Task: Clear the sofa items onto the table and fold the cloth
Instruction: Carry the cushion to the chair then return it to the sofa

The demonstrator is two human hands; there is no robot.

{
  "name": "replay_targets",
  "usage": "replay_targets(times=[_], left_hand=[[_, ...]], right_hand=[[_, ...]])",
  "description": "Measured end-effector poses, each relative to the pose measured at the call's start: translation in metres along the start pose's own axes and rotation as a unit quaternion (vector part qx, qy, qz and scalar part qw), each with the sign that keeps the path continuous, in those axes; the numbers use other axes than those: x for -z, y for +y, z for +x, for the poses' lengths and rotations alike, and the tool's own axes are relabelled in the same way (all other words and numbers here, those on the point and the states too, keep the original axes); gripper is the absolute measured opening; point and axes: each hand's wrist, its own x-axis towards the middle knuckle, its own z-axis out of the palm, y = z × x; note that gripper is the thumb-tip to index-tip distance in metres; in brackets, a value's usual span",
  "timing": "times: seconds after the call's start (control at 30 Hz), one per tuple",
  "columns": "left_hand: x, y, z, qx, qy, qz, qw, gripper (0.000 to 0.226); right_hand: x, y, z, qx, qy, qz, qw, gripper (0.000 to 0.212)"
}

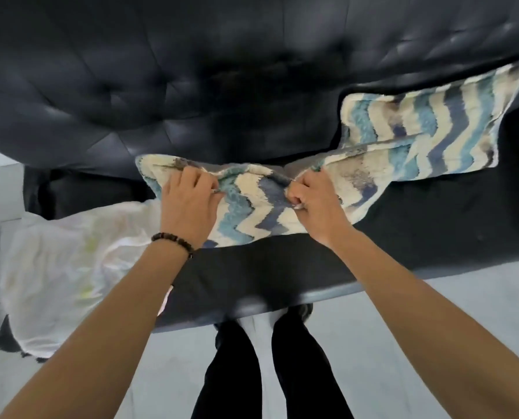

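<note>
Both hands on the near chevron cushion [252, 207], which lies on the black sofa [191, 86] seat. Left hand [188, 204]: fingers curled, pinching its fabric. Right hand [315, 204]: closed tight, bunching the fabric. Second cushion [427, 122] behind, right. White cloth [71, 261] crumpled at the left.

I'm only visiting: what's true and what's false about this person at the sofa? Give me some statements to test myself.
The left hand has a grip on a blue-and-cream zigzag cushion. True.
The sofa is white fabric. False: it is black tufted leather.
A dark beaded bracelet sits on the right wrist. False: it is on the left wrist.
A crumpled white cloth lies at the sofa's left end. True.
The right hand hangs idle. False: it pinches the cushion too.
</note>
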Motion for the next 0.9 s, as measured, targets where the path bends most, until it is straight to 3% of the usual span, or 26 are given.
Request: replay_targets(times=[0.13, 0.2, 0.27, 0.37, 0.47, 0.53, 0.6, 0.67, 0.73, 0.8, 0.9], left_hand=[[-0.056, -0.038, 0.035, 0.024, 0.068, -0.04, 0.997, 0.022], [-0.089, -0.062, 0.049, 0.072, 0.055, -0.084, 0.992, 0.026], [-0.12, -0.087, 0.056, 0.132, -0.012, -0.106, 0.986, 0.037], [-0.164, -0.114, 0.056, 0.218, -0.105, -0.151, 0.958, 0.06], [-0.198, -0.122, 0.049, 0.292, -0.094, -0.208, 0.929, 0.082], [-0.219, -0.13, 0.046, 0.351, -0.058, -0.255, 0.899, 0.098], [-0.235, -0.139, 0.048, 0.41, -0.044, -0.32, 0.853, 0.115], [-0.255, -0.147, 0.054, 0.452, -0.055, -0.382, 0.804, 0.119], [-0.268, -0.147, 0.056, 0.45, -0.045, -0.419, 0.788, 0.111], [-0.273, -0.138, 0.053, 0.423, -0.002, -0.448, 0.787, 0.086], [-0.272, -0.118, 0.036, 0.376, 0.052, -0.485, 0.788, 0.052]], right_hand=[[-0.046, 0.033, 0.052, 0.024, 0.017, -0.017, 0.999, 0.029], [-0.075, 0.055, 0.069, -0.008, 0.049, -0.019, 0.999, 0.03], [-0.098, 0.072, 0.072, -0.119, 0.021, -0.021, 0.993, 0.045], [-0.126, 0.098, 0.067, -0.287, -0.075, 0.04, 0.954, 0.073], [-0.152, 0.119, 0.051, -0.381, -0.111, 0.07, 0.915, 0.086], [-0.173, 0.133, 0.04, -0.468, -0.094, 0.12, 0.871, 0.1], [-0.19, 0.138, 0.031, -0.572, -0.06, 0.257, 0.777, 0.118], [-0.206, 0.142, 0.028, -0.603, -0.046, 0.382, 0.699, 0.122], [-0.218, 0.15, 0.029, -0.573, 0.016, 0.454, 0.682, 0.111], [-0.222, 0.158, 0.031, -0.543, 0.106, 0.465, 0.691, 0.085], [-0.226, 0.161, 0.028, -0.517, 0.217, 0.365, 0.743, 0.017]])
